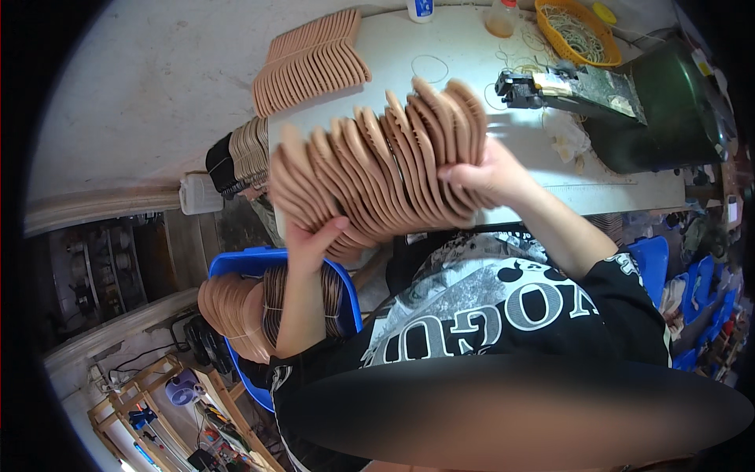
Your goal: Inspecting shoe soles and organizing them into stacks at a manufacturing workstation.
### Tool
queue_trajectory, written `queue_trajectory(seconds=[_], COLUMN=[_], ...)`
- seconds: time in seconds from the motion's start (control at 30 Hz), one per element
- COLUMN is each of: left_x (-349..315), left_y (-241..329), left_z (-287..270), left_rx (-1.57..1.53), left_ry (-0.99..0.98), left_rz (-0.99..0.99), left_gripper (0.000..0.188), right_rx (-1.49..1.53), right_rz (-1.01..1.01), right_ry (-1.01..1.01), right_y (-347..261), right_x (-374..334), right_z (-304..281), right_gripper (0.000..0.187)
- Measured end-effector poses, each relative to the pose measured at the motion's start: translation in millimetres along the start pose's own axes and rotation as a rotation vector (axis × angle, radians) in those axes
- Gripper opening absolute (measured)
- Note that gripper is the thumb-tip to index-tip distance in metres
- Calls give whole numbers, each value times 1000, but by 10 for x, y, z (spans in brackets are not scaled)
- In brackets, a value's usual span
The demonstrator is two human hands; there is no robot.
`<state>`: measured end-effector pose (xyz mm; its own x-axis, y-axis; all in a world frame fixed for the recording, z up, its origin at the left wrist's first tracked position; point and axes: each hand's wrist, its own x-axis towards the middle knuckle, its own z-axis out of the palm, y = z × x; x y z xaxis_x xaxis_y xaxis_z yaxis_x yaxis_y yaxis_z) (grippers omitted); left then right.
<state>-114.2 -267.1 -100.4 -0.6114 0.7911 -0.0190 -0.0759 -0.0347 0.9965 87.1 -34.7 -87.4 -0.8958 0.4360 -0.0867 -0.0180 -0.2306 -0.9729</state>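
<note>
A long row of tan shoe insoles point(385, 169), stacked face to face and fanned at the upper edges, spans the space between my two hands above the near edge of the white table point(393, 51). My left hand point(311, 240) grips the row's left end from below, its thumb lying over the near edges. At the other end my right hand point(489, 175) is closed round the last insoles, thumb in front and fingers hidden behind. Another neat row of tan insoles point(311, 67) lies on the table at the far left.
A black-ended clamp-like device point(562, 88) juts over the table's right side by a dark green bin point(668, 110). Behind it sit a yellow basket point(546, 30) of bands and a red-capped bottle point(502, 20). More insole bundles point(232, 311) rest on a blue chair point(354, 303) at left.
</note>
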Motion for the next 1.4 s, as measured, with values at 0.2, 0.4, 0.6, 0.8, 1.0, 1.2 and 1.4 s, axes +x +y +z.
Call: queue_trajectory(seconds=[0.2, 0.4, 0.6, 0.8, 1.0, 1.2, 1.4], left_x=[200, 308, 273, 239, 216, 193, 175], left_y=[-32, -256, -229, -264, -232, -137, -326], left_z=[-313, 38, 137, 166, 199, 226, 101], left_rx=[307, 392, 286, 318, 312, 315, 401], left_ry=[-271, -122, -49, -49, -54, -47, 9], left_rz=[34, 139, 131, 149, 150, 154, 147], left_gripper=[104, 93, 79, 74, 72, 71, 70], right_rx=[-203, -358, -442, -390, -528, -482, -365], right_rz=[-376, -253, -345, -309, -438, -408, -389], right_ry=[12, 126, 181, 162, 154, 183, 159], right_y=[337, 609, 709, 713, 706, 714, 690], right_x=[75, 79, 42, 5, -4, 2, -7], right_z=[-250, -189, -182, -183, -193, -159, -155], right_gripper=[101, 106, 107, 96, 95, 97, 97])
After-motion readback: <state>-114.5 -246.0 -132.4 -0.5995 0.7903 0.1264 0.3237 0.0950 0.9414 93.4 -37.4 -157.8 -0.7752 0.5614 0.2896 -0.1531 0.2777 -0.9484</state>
